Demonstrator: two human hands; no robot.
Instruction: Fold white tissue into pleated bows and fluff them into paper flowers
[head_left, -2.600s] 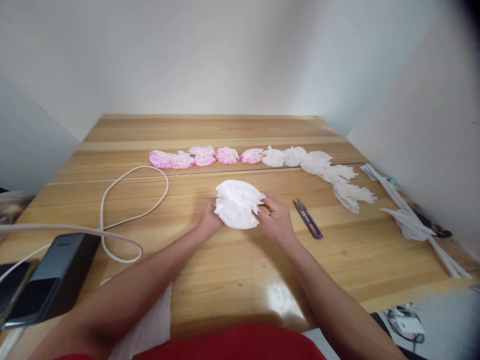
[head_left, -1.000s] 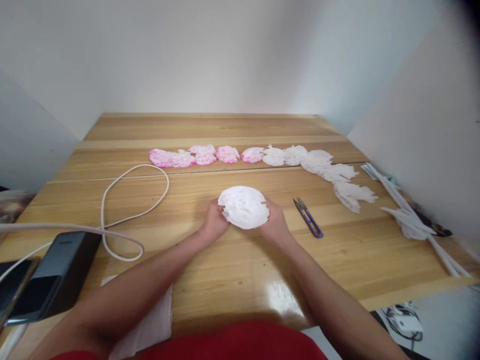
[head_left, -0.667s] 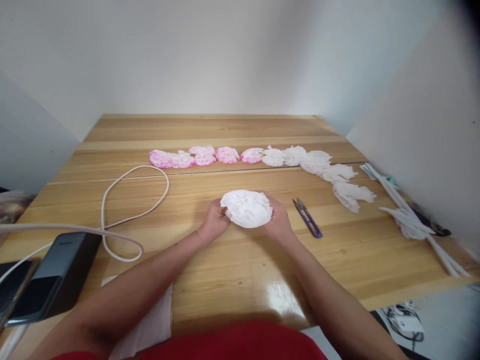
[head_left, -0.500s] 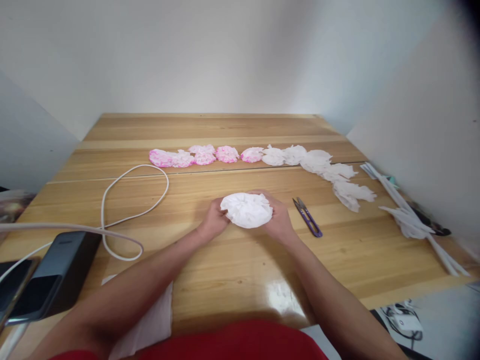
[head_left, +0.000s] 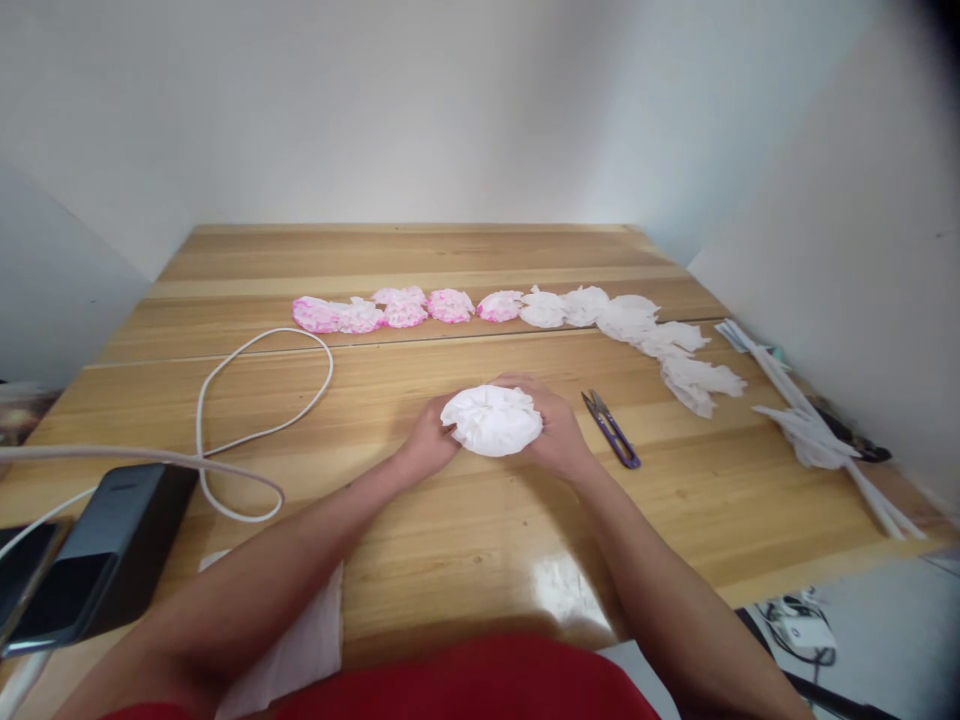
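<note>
Head view: both hands grip one white tissue puff, left hand (head_left: pixel 429 440) on one edge, right hand (head_left: pixel 556 432) on the other; most fingers hidden under or behind it. White tissue puff (head_left: pixel 493 422) sits between them, over the near-middle of the counter (head_left: pixel 465 560).

Risks, my guess: thin layers could tear if either hand pulls hard; squeezing could flatten the ruffles; a loose pinch could let layers slip apart. Snips (head_left: pixel 613 432) lie near the right hand, pointed blades apart, so a careless sideways reach could prick.

Materials: puff is soft-looking, crinkled, roughly oval, ragged rim. Pink-edged puffs (head_left: pixel 405 308) and plain white puffs (head_left: pixel 628 318) line up behind, same frilly paper look. Counter: smooth wood grain, glossy patch near the body. Snips: slim metal blades, purple handles. White cable (head_left: pixel 200 425): smooth, looped, left side.
</note>
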